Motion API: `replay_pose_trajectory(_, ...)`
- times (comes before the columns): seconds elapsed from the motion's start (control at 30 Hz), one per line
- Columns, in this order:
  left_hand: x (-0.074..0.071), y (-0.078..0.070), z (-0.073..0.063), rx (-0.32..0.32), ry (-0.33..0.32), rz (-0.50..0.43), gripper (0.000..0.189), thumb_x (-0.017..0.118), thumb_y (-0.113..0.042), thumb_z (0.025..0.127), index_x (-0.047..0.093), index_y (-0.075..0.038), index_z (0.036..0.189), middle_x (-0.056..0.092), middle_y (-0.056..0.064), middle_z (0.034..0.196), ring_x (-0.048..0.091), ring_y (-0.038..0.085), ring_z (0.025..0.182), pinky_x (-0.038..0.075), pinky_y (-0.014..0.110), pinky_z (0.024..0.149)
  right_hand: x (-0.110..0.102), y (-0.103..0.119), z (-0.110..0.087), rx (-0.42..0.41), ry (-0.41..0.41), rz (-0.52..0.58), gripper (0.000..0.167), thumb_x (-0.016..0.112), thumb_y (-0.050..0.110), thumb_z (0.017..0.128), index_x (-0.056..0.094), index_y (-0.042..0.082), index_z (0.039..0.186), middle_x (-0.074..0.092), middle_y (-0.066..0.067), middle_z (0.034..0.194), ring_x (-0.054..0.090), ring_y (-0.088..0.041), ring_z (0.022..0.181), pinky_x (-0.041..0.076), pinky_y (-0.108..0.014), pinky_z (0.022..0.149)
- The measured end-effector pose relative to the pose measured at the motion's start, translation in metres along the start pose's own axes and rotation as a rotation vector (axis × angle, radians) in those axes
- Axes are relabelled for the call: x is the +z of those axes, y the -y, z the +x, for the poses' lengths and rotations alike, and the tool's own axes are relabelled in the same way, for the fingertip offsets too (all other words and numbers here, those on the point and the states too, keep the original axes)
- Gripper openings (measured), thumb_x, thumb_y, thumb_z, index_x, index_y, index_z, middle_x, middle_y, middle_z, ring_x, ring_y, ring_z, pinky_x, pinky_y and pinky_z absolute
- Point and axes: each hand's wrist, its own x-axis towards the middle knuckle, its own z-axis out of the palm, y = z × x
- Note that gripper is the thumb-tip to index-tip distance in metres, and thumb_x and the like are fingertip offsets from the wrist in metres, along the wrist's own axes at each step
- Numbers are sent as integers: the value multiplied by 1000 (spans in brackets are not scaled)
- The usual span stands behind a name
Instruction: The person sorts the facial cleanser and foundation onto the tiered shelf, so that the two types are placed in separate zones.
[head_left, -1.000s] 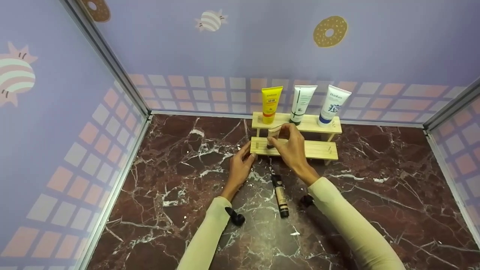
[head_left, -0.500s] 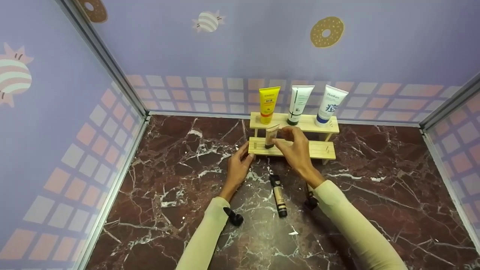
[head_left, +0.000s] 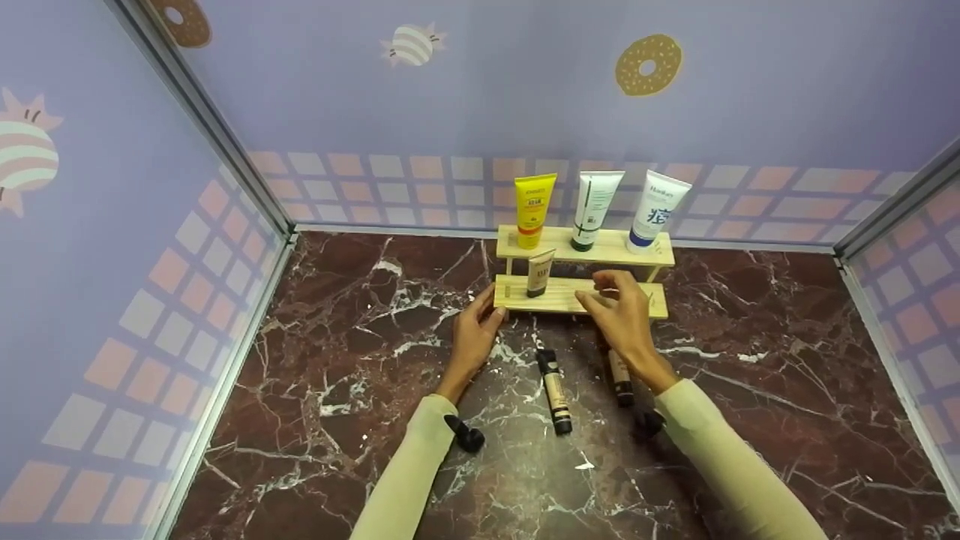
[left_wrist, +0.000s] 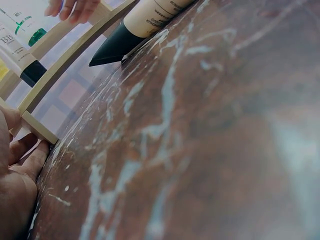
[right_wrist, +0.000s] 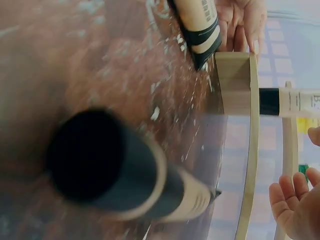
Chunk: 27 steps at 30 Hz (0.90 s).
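Observation:
A two-step wooden display rack (head_left: 564, 300) stands near the back wall. My left hand (head_left: 472, 341) holds the left end of its lower step, thumb in front and fingers beside it. A small beige BB cream tube (head_left: 539, 271) stands upright on its black cap toward the left of that step. To the right of this tube, my right hand (head_left: 626, 319) hovers over the lower step with fingers loosely bent and nothing between them. On the upper step stand a yellow tube (head_left: 534, 212), a white tube with a green cap (head_left: 596, 210) and a white tube with a blue band (head_left: 658, 210).
A beige-and-black tube (head_left: 554, 394) lies on the dark marbled table (head_left: 360, 465) in front of the rack. Another beige-and-black tube (head_left: 621, 379) lies partly under my right wrist. Patterned panels (head_left: 420, 105) close off the back and both sides.
My right hand has let go of the small beige tube and moved right, leaving it standing on the lower step. The left hand keeps its place at the rack's end.

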Motion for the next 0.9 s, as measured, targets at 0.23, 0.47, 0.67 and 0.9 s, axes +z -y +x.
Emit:
replay_pose_trajectory(0.23, -1, 1, 0, 6, 4, -2, 52, 69, -1, 107, 55, 9, 156, 63, 30, 149, 61, 39, 143, 56, 41, 113, -18, -10, -4, -8, -35, -40, 36, 88, -1, 91, 70, -12, 120, 67, -26, 114, 72, -43, 108, 64, -50, 100)
replay_pose_trajectory(0.47, 0, -1, 0, -7, 10, 15, 53, 68, -1, 108, 54, 7, 158, 63, 28, 151, 61, 37, 143, 56, 38, 114, -32, -18, -7, 30, -51, -12, 40, 87, -2, 92, 70, -12, 126, 69, -28, 118, 73, -43, 110, 64, -50, 100)
replay_pose_trajectory(0.67, 0, -1, 0, -6, 5, 5, 52, 68, 1, 107, 55, 8, 157, 63, 29, 149, 62, 38, 142, 56, 39, 114, -41, -12, -16, 61, -38, -1, 37, 80, -8, 95, 68, -15, 130, 71, -32, 122, 72, -36, 107, 65, -37, 97)
replay_pose_trajectory(0.9, 0, -1, 0, -10, 9, -17, 53, 67, 2, 107, 54, 8, 157, 62, 29, 151, 61, 39, 143, 56, 38, 114, -51, 7, -34, 29, 7, 9, 33, 76, -15, 95, 67, -20, 126, 70, -37, 119, 73, -34, 101, 61, -21, 92)
